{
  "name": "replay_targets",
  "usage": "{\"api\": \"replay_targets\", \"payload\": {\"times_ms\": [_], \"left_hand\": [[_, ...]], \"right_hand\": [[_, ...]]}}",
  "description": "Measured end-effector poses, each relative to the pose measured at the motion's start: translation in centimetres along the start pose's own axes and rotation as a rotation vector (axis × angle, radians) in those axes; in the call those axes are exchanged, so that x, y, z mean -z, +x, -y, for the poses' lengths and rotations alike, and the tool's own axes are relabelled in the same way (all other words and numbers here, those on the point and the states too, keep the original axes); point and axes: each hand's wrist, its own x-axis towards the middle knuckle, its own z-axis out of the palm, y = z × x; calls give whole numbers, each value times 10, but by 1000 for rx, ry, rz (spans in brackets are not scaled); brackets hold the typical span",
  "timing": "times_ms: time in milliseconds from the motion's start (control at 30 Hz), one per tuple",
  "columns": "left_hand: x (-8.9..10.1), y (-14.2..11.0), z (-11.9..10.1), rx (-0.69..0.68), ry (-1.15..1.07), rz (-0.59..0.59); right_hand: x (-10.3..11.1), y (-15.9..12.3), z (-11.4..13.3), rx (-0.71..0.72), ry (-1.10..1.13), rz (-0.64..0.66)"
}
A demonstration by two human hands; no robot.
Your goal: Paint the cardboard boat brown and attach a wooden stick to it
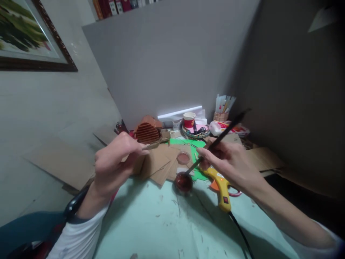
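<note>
From where I stand: right hand (229,155), fingers round a dark brush (228,129), tip at the brown pot (184,183) on the worktop (161,226) | left hand (115,160), fingers pinching a thin piece (152,145) | I'd wipe excess off against the rim.

left sleeve (78,237): white, long, creased | right sleeve (314,239): pale, blurred, partly visible

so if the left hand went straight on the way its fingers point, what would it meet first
Probably the right hand or the brush it holds, though depth is unclear and it might miss both.
</note>
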Motion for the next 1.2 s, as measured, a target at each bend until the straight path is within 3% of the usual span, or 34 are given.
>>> {"api": "replay_targets", "payload": {"times_ms": [267,467,767,1200], "left_hand": [[17,-42,0,37,24,26],[1,-68,11,44,25,-4],[-29,-86,22,22,-14,80],[-50,-123,28,88,0,103]], "right_hand": [[-10,-47,-31,-78,105,-124],[-22,-58,-35,-36,97,-174],[-14,-64,-46,-71,40,-238],[-13,-70,-59,-97,-135,-275]]}}
